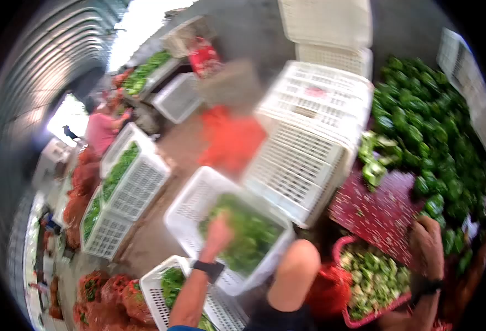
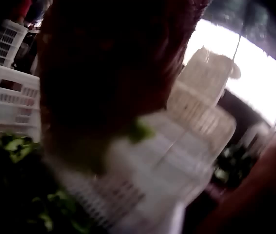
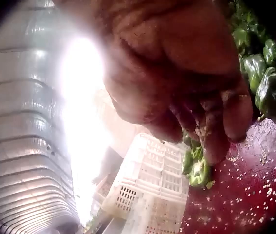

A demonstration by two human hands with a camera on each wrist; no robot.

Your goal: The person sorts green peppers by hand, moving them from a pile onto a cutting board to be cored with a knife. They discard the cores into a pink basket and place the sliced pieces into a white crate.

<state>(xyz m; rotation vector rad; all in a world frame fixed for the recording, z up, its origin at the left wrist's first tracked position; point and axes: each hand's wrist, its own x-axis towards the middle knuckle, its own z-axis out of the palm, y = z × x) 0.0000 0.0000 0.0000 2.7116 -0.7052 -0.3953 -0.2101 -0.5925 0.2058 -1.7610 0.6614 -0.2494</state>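
Note:
My left hand (image 1: 219, 234) reaches into a white plastic crate (image 1: 185, 196), over cut green pepper pieces (image 1: 254, 240); motion blurs its fingers. In the left wrist view this hand is a dark shape, with a small green piece (image 2: 140, 131) at its lower edge; I cannot tell whether it grips anything. My right hand (image 1: 426, 243) is by the right edge of a red board (image 1: 378, 207) strewn with pale seeds. Its fingers (image 3: 216, 146) curl downward in the right wrist view, with no object showing in them. Opened green peppers (image 1: 372, 168) lie at the board's far edge.
Whole green peppers (image 1: 419, 121) are heaped at the right. A pink basin (image 1: 342, 314) of pepper cores stands below the board. Stacked white crates (image 1: 292, 165) rise ahead. Filled red mesh bags (image 1: 110, 300) lie at lower left, and a person in pink (image 1: 100, 132) is farther back.

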